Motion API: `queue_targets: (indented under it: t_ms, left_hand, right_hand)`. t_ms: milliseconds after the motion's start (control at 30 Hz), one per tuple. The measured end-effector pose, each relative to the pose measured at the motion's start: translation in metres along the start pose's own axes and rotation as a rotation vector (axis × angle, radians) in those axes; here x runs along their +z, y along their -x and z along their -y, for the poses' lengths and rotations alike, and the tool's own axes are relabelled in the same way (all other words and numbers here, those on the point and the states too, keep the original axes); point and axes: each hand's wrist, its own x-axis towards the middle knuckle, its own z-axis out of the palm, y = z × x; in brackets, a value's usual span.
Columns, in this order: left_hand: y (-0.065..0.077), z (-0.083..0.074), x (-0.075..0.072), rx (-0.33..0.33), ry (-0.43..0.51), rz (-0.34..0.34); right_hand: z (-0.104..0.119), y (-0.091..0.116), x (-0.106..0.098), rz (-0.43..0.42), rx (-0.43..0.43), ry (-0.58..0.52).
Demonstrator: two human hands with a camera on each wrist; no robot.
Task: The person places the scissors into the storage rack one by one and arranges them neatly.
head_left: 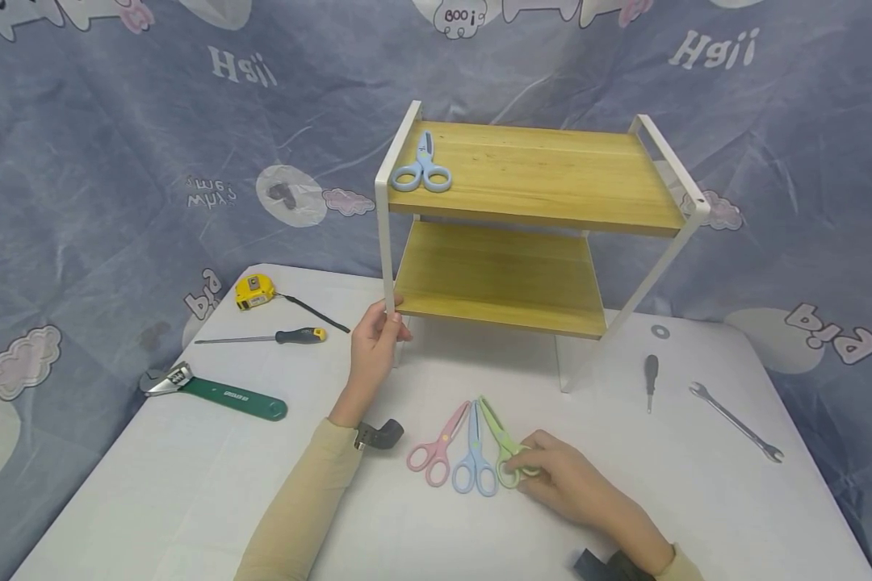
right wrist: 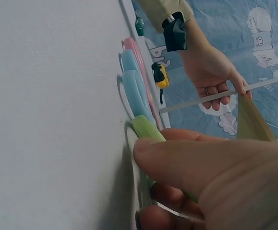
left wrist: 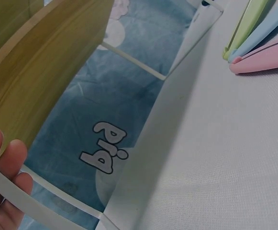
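Your right hand (head_left: 568, 482) pinches the green scissors (head_left: 505, 442), apparently at the grasping step, as your left hand (head_left: 373, 343) grips the rack (head_left: 545, 173); next likely calls for a clean lift.

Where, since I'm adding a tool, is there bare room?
The yellow wooden upper shelf is free right of the blue ring-handled scissors; the yellow wooden lower shelf looks bare. Crowded: the white table, front middle, where the right hand pinches green scissors beside another blue pair and pink scissors.
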Motion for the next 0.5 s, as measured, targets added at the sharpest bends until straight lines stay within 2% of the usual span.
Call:
queue_targets:
  t_ms: [233,500]
  left_hand:
    - [-0.0002,0.0006,0.0004,0.003,-0.003,0.001]
    - [-0.0003,-0.0003,0.0005,0.009,0.008,-0.002]
  right_hand:
    - [0.0024,-0.0003,-0.0003,-0.008,-0.008,0.002]
    - [0.0042,0.0005,0.0005,-0.027,-0.044,0.072]
